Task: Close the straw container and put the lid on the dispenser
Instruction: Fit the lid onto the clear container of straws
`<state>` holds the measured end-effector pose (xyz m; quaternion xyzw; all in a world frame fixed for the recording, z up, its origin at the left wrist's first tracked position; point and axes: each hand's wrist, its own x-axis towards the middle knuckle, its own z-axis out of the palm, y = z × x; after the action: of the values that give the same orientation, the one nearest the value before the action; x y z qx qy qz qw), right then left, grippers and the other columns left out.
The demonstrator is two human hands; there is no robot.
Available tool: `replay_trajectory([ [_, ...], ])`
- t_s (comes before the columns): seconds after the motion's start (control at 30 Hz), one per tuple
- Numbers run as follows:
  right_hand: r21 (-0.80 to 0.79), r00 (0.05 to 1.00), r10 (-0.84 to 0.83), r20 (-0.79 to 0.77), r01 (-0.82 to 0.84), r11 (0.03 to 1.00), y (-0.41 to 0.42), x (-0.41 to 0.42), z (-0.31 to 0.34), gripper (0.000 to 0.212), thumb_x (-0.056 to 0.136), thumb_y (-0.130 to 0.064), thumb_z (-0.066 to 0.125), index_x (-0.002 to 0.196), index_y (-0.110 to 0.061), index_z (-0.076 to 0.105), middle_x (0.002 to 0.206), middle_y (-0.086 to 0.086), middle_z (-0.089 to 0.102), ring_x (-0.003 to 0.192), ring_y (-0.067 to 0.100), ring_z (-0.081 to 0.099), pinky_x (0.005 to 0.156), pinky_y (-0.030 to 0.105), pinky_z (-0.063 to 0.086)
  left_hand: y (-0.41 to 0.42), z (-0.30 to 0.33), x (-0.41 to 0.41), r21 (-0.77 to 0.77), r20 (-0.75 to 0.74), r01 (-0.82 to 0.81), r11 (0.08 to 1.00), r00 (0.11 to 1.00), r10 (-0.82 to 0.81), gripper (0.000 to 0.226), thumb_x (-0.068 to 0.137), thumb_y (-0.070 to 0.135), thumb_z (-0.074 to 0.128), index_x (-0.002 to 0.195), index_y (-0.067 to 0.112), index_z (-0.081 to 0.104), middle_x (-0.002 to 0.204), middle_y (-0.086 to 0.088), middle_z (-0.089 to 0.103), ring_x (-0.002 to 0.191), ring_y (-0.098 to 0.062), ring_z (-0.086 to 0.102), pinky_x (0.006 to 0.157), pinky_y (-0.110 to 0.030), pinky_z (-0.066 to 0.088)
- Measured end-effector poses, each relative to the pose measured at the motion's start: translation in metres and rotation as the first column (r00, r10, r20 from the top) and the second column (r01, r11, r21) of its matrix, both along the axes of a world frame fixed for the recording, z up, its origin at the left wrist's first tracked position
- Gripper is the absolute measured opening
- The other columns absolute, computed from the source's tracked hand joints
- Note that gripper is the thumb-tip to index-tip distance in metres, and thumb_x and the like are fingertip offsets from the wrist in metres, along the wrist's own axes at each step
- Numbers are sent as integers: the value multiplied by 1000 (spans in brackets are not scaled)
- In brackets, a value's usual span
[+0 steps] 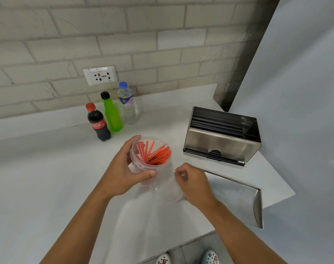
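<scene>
**Open straw jar gripped, clear lid pinched beside it**

Nearest the camera, two forearms reach up from 6 o'clock over the white counter (48,178). The right hand (193,181) is curled, thumb and fingertips pinching the edge of a clear round lid (171,193) that sits low at the jar's 5 o'clock side, not on its mouth; the lid is so transparent that its outline is hard to trace. The left hand (124,168) wraps the clear straw container (152,168) from 9 o'clock, thumb across the front wall and fingers round the back of the rim. The container's mouth is open, and red-and-white striped straws (154,152) lean inside it.

At 4 o'clock from the container, the flat steel dispenser lid (244,199) lies on the counter's edge, apart from its box. Farther out at 2 o'clock stands the steel dispenser (223,143), top uncovered, black straws (217,122) stacked within.

At 11 o'clock, near the brick wall, three bottles stand together: a cola bottle (98,122), a green bottle (111,113) and a water bottle (128,103). A wall socket (100,75) sits above them.
</scene>
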<state>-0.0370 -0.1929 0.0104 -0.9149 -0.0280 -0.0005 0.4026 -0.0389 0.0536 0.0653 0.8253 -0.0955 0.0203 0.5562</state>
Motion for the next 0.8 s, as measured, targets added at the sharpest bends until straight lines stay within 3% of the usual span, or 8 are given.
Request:
replay_trajectory([
  [0.07, 132, 996, -82, -29, 85, 988, -9, 1, 13, 4, 93, -21, 72, 90, -23, 72, 83, -15, 73, 69, -3, 69, 68, 18, 52, -1, 6, 2, -9, -6, 23, 1000, 1000, -23, 99, 62, 53, 91, 144, 57, 36, 136, 34, 54, 130, 2, 55, 101, -12, 49],
  [0.23, 385, 982, -188, -8, 176, 906, -32, -2, 53, 15, 96, -16, 71, 110, -21, 72, 98, -4, 75, 78, 18, 75, 67, 20, 55, -15, 2, 5, -48, -41, 97, 994, 994, -99, 101, 66, 47, 91, 152, 40, 38, 141, 16, 57, 132, -13, 58, 108, -37, 53],
  [0.33, 482, 982, -191, 0, 167, 860, -42, -8, 74, 25, 97, -13, 68, 121, -20, 71, 102, 0, 77, 87, 16, 76, 77, 29, 61, -26, -4, 6, -63, -59, 126, 990, 990, -130, 104, 67, 46, 92, 154, 33, 38, 142, 13, 58, 132, -14, 58, 108, -42, 53],
  [0.5, 461, 985, -110, 132, 38, 887, -42, -21, 95, 42, 101, -15, 65, 117, -54, 68, 111, 1, 71, 102, 8, 72, 86, 13, 54, -41, -7, 10, -119, -53, 130, 984, 989, -137, 105, 65, 54, 93, 153, 33, 40, 140, 18, 60, 132, -11, 59, 108, -35, 52],
  [0.67, 418, 980, -42, 192, -43, 907, -40, -27, 99, 31, 100, -14, 65, 130, -23, 71, 124, -3, 67, 119, 12, 66, 99, 23, 52, -54, 2, 11, -170, -48, 146, 974, 987, -156, 81, 74, 58, 86, 144, 43, 48, 136, 18, 64, 130, -10, 60, 102, -19, 51],
  [0.8, 399, 977, 35, 209, -118, 909, -37, -31, 98, 30, 100, -15, 65, 129, -21, 68, 137, -3, 64, 128, 1, 58, 92, 5, 46, -61, 4, 10, -241, -55, 129, 962, 988, -147, 77, 83, 52, 78, 149, 32, 44, 136, 21, 63, 132, -7, 58, 100, -16, 49],
])
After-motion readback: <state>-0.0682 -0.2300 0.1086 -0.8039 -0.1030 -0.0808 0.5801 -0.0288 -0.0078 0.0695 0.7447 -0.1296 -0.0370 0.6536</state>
